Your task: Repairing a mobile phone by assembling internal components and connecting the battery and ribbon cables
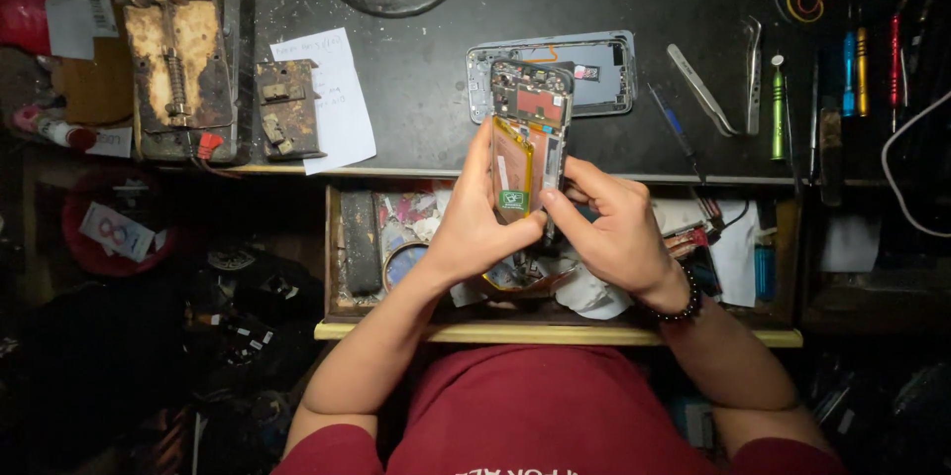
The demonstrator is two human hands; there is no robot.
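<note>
Head view: both hands, left [475, 227] and right [614, 227], grip the opened phone [528, 133].

Dark workbench [426, 79], phone back cover [604, 74], tweezers [701, 89], paper note [332, 99]

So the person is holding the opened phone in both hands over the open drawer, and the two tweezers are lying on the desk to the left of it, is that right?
Not quite. The head view shows the tweezers lying on the desk to the right of the opened phone, not the left. The rest holds: the left hand and right hand hold the phone over the open drawer.
</note>
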